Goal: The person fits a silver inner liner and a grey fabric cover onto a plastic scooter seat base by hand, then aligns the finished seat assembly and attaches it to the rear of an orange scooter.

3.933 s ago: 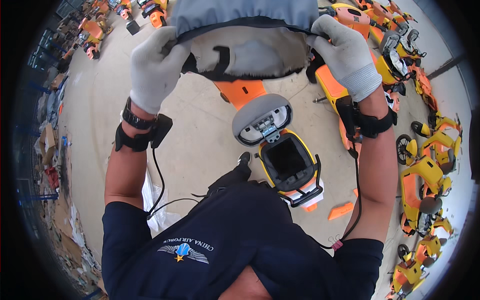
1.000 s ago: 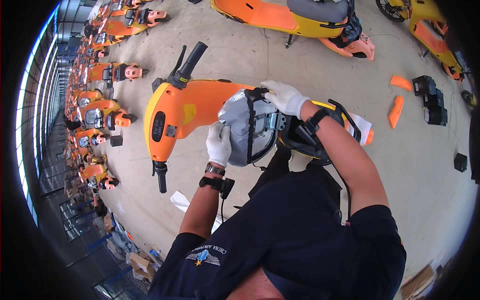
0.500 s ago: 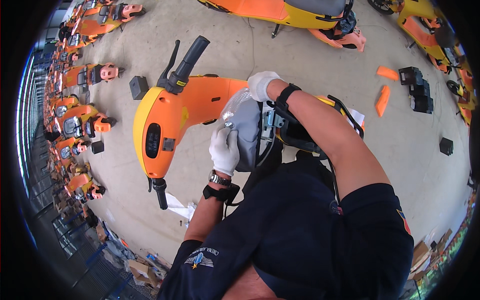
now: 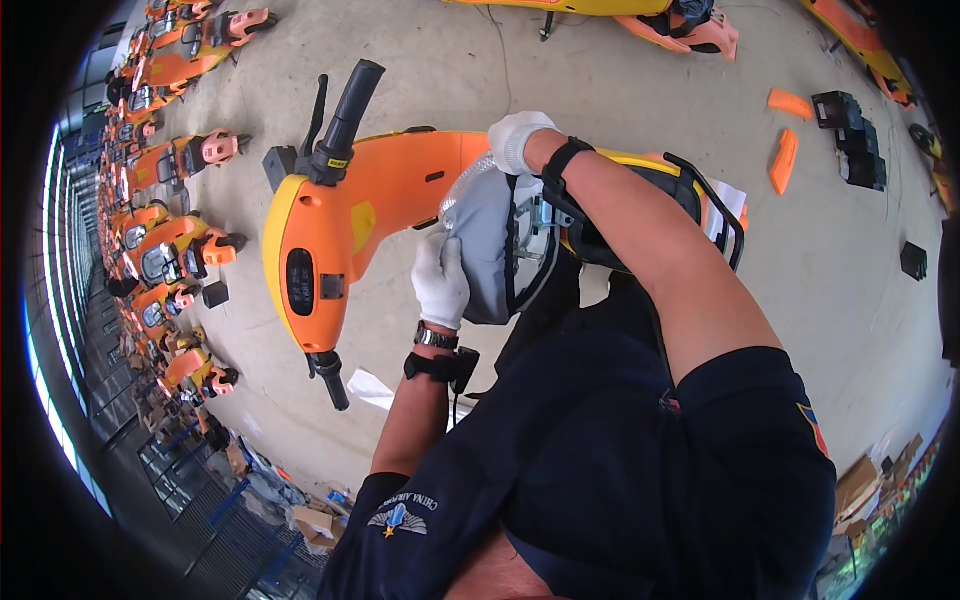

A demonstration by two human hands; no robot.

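A grey scooter seat (image 4: 478,255) stands tipped up on the orange and yellow scooter (image 4: 310,245), its underside with a metal hinge bracket (image 4: 540,215) showing. Clear bubble wrap (image 4: 466,190) lies along the seat's left edge. My left hand (image 4: 440,280), in a white glove, is closed at the wrap's lower end, against the seat; its fingertips are partly hidden. My right hand (image 4: 520,142), also gloved in white, is closed over the seat's far end, where the wrap ends. Its fingers are largely out of sight.
The scooter's handlebar grips (image 4: 357,105) stick out to the left. A black rear rack (image 4: 738,235) rises at the right. Black boxes (image 4: 850,140) and orange panels (image 4: 785,160) lie on the floor. Several scooters (image 4: 175,155) stand in a row at far left.
The tipped seat has swung a little to the left, showing more of its underside. Both hands have moved slightly left with it. The view has shifted, and the handlebar has turned a little.
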